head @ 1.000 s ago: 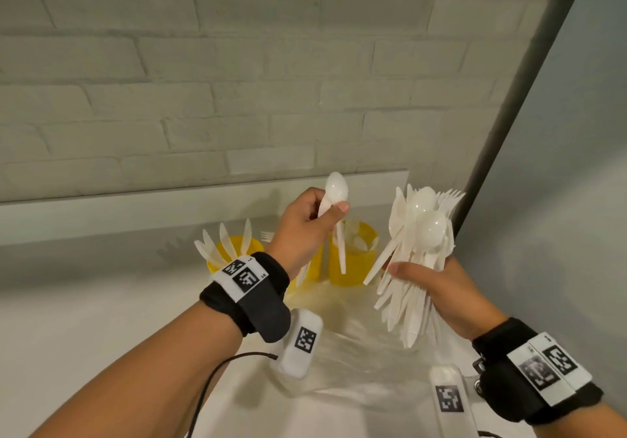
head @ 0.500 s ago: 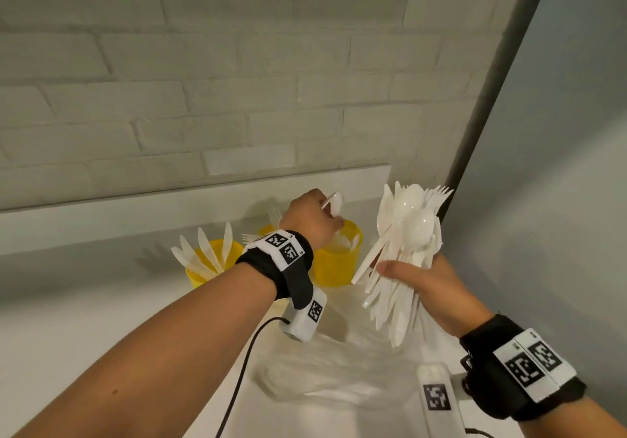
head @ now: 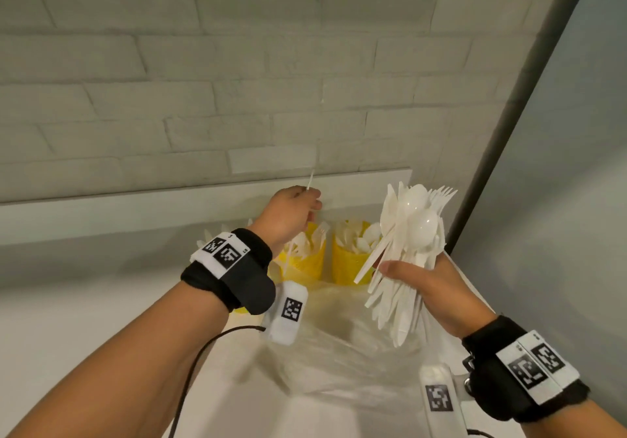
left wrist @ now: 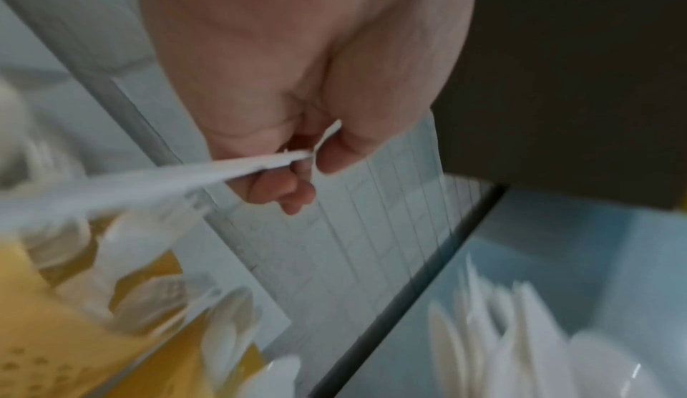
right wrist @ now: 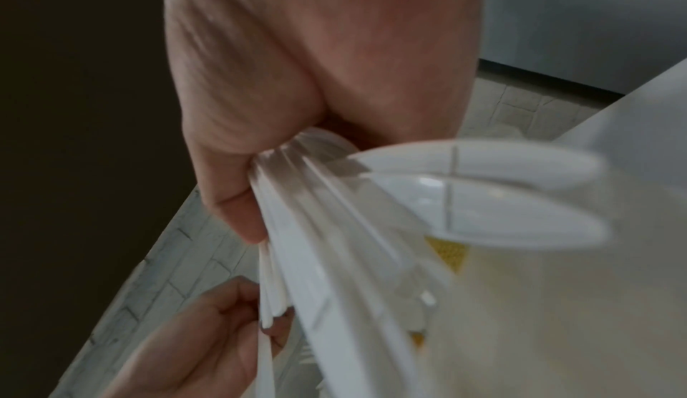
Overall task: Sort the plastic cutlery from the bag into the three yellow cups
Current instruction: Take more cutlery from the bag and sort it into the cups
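My left hand [head: 314, 200] hovers above the middle yellow cup [head: 307, 264] and pinches a single white cutlery piece [left wrist: 156, 181] seen edge-on; its type cannot be told. One thin end pokes up past the fingers [head: 298, 207]. My right hand [head: 403, 269] grips a thick bundle of white spoons, forks and knives [head: 412, 230] to the right of the cups. The right yellow cup [head: 347, 268] holds spoons. The left yellow cup [head: 239, 309] is mostly hidden behind my left wrist. In the right wrist view the bundle [right wrist: 334, 228] fans out from my thumb.
The crumpled clear plastic bag [head: 339, 352] lies on the white table [head: 68, 319] in front of the cups. A grey brick wall [head: 203, 98] with a low ledge stands just behind them. A dark post [head: 509, 132] and a grey panel close off the right side.
My left hand has carried its piece down from beside the bundle to the cups and a little leftward; the spoon bowl that showed above the fingers is no longer seen. The right hand keeps the bundle.
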The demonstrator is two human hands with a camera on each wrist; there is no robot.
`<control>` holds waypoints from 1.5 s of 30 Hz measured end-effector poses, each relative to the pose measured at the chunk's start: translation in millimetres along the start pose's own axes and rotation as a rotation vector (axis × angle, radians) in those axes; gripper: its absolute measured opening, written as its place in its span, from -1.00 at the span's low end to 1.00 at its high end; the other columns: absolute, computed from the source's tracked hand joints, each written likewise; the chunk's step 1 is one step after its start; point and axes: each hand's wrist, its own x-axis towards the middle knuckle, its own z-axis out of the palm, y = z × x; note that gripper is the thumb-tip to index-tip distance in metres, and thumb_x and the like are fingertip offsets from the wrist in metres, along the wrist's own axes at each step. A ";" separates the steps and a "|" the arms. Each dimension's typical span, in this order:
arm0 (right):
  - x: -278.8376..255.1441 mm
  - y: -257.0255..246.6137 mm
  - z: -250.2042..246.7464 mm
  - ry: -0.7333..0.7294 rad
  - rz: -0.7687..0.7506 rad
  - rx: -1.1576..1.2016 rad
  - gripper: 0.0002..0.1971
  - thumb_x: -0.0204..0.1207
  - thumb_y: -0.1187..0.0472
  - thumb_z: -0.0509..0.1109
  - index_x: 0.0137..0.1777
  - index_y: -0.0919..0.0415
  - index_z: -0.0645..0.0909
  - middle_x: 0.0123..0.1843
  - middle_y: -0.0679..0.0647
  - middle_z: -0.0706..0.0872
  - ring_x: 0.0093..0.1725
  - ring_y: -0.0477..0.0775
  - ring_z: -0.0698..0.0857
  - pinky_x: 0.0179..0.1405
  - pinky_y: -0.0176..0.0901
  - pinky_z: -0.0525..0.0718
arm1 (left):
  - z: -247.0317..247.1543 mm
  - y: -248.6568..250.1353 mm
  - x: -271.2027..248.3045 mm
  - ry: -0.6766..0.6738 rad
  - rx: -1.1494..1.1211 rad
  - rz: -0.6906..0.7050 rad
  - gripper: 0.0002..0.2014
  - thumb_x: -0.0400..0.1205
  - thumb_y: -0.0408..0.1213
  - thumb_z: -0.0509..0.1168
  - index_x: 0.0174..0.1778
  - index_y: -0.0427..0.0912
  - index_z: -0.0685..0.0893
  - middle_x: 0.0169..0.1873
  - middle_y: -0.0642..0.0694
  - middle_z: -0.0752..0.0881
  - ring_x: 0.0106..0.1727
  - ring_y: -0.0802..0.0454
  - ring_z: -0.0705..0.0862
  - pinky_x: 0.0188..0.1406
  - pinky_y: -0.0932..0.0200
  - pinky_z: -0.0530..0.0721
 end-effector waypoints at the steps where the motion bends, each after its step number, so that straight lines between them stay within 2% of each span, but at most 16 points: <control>1: 1.3 0.5 2.7 -0.006 -0.001 -0.002 -0.54 0.23 0.20 0.59 0.17 0.04 0.66 0.08 0.08 0.82 0.10 0.06 0.80 0.19 0.06 0.70 | -7.8 1.5 -5.6 0.019 -0.121 0.008 -0.76 0.73 -0.40 0.08 0.15 -0.33 0.63 -0.09 -0.18 0.64 -0.19 -0.02 0.55 -0.22 0.18 0.51; 3: 4.2 0.1 10.5 -0.030 0.004 -0.001 -0.64 0.33 0.30 0.58 0.10 0.00 0.68 0.04 0.10 0.83 0.07 0.08 0.80 0.19 0.10 0.71 | -24.8 3.0 -15.6 0.088 -0.175 0.086 -0.70 0.75 -0.39 0.05 0.20 -0.31 0.67 0.00 -0.16 0.66 -0.05 0.00 0.58 -0.05 0.23 0.55; 6: 10.1 -1.7 24.5 -0.065 0.014 -0.004 -0.65 0.23 0.22 0.57 0.04 0.00 0.69 -0.01 0.10 0.83 0.03 0.08 0.81 0.16 0.10 0.72 | -52.4 -0.5 -20.5 0.229 0.028 0.191 -0.67 0.77 -0.23 0.09 0.37 -0.05 0.67 0.26 -0.02 0.55 0.25 0.17 0.52 0.24 0.33 0.41; 8: 15.0 -2.4 34.7 -0.096 0.012 -0.002 -0.61 0.19 0.19 0.56 0.07 0.06 0.70 0.00 0.11 0.84 0.04 0.10 0.81 0.14 0.08 0.72 | -71.1 -9.2 -18.6 0.282 0.131 0.225 -0.65 0.78 -0.19 0.10 0.46 -0.02 0.59 0.31 -0.05 0.53 0.30 0.17 0.49 0.31 0.30 0.34; 11: 22.4 -0.6 48.3 -0.134 0.017 0.007 -0.45 0.14 0.13 0.61 0.19 0.13 0.67 0.04 0.10 0.83 0.08 0.10 0.80 0.11 0.02 0.72 | -90.8 -31.5 -16.6 0.390 0.366 0.217 -0.64 0.75 -0.23 0.15 0.47 -0.09 0.57 0.18 -0.12 0.65 0.19 -0.02 0.62 0.17 0.25 0.47; 14: 28.2 -0.3 57.9 -0.155 0.035 0.014 -0.58 0.32 0.30 0.60 0.20 0.17 0.66 0.03 0.12 0.83 0.07 0.13 0.81 0.06 -0.01 0.73 | -95.5 -53.1 -21.2 0.444 0.606 0.188 -0.69 0.65 -0.32 0.31 0.32 -0.25 0.64 -0.35 -0.08 0.66 -0.19 -0.16 0.65 -0.36 0.40 0.40; 16: 30.4 -1.7 62.5 -0.165 0.049 0.005 -0.66 0.41 0.37 0.52 0.18 0.20 0.66 0.03 0.15 0.83 0.05 0.14 0.81 0.04 -0.02 0.73 | -93.7 -62.8 -24.1 0.402 0.689 0.140 -0.63 0.59 -0.35 0.39 0.33 -0.27 0.60 -0.38 -0.16 0.70 -0.26 -0.15 0.65 -0.44 0.33 0.34; 18: 32.4 -3.0 65.9 -0.175 0.054 0.003 -0.67 0.41 0.38 0.51 0.18 0.22 0.67 0.04 0.17 0.83 0.05 0.14 0.82 0.05 -0.01 0.74 | -92.9 -66.8 -25.1 0.324 0.705 0.083 -0.56 0.56 -0.29 0.44 0.37 -0.26 0.59 -0.29 -0.20 0.74 -0.22 -0.10 0.68 -0.27 0.30 0.42; 21: 35.1 -4.0 68.4 -0.187 0.046 0.007 -0.67 0.40 0.37 0.53 0.17 0.19 0.67 0.04 0.17 0.83 0.05 0.13 0.82 0.08 0.02 0.74 | -95.9 -63.2 -24.7 0.264 0.704 0.001 -0.46 0.53 -0.12 0.48 0.42 -0.18 0.58 0.06 -0.16 0.74 0.04 -0.05 0.70 -0.03 0.26 0.52; 23: 35.9 -3.5 67.6 -0.189 0.049 0.012 -0.64 0.38 0.34 0.56 0.18 0.18 0.67 0.05 0.17 0.83 0.05 0.13 0.82 0.09 0.03 0.74 | -95.7 -51.8 -27.3 0.305 0.734 0.056 -0.49 0.53 -0.05 0.47 0.38 -0.12 0.62 0.15 -0.13 0.68 0.09 -0.04 0.67 0.00 0.24 0.51; 26: 36.0 -3.7 64.4 -0.192 0.053 0.022 -0.66 0.41 0.38 0.52 0.18 0.19 0.67 0.05 0.17 0.83 0.06 0.14 0.81 0.08 0.00 0.74 | -78.7 -24.2 -42.6 0.301 0.508 0.211 -0.78 0.58 -0.04 0.42 0.04 -0.06 0.74 -0.06 -0.02 0.75 -0.17 0.12 0.68 -0.23 0.31 0.53; 29: 35.7 -4.2 62.3 -0.217 0.045 0.040 -0.58 0.34 0.31 0.57 0.22 0.20 0.66 0.09 0.20 0.82 0.10 0.16 0.80 0.13 0.02 0.74 | -48.6 -8.4 -58.4 -0.075 0.235 0.121 -0.82 0.55 -0.06 0.45 -0.07 -0.08 0.76 -0.24 -0.07 0.82 -0.35 0.20 0.71 -0.41 0.39 0.54; 31: 35.4 -4.5 61.3 -0.241 0.026 0.043 -0.54 0.29 0.28 0.53 0.23 0.24 0.66 0.10 0.24 0.81 0.11 0.19 0.80 0.14 0.03 0.74 | -33.6 -10.2 -60.7 -0.163 0.216 0.099 -0.81 0.53 -0.10 0.48 -0.09 -0.13 0.76 -0.31 -0.07 0.81 -0.35 0.17 0.71 -0.44 0.32 0.57; 35: 32.1 -3.4 57.3 -0.248 0.000 0.053 -0.58 0.31 0.30 0.50 0.21 0.25 0.67 0.07 0.23 0.82 0.10 0.18 0.80 0.13 0.00 0.74 | -21.8 -13.5 -60.6 -0.176 0.148 0.113 -0.88 0.58 -0.26 0.46 -0.06 -0.22 0.78 -0.42 0.04 0.75 -0.38 0.15 0.67 -0.40 0.30 0.63; 41: 28.5 -0.5 51.9 -0.220 -0.013 0.059 -0.59 0.28 0.30 0.49 0.18 0.20 0.68 0.01 0.17 0.84 0.04 0.14 0.81 -0.03 -0.14 0.75 | -13.4 -13.8 -60.0 -0.175 0.105 0.123 -0.86 0.58 -0.33 0.45 -0.01 -0.29 0.72 -0.31 -0.15 0.69 -0.39 0.06 0.67 -0.30 0.23 0.71; 45: 28.0 0.3 49.8 -0.207 0.003 0.050 -0.56 0.25 0.29 0.51 0.18 0.24 0.67 0.04 0.22 0.82 0.06 0.20 0.80 0.08 -0.01 0.75 | -13.3 -16.5 -61.5 -0.161 0.107 0.136 -0.92 0.59 -0.34 0.43 -0.05 -0.22 0.69 -0.32 -0.09 0.63 -0.45 0.05 0.64 -0.30 0.16 0.68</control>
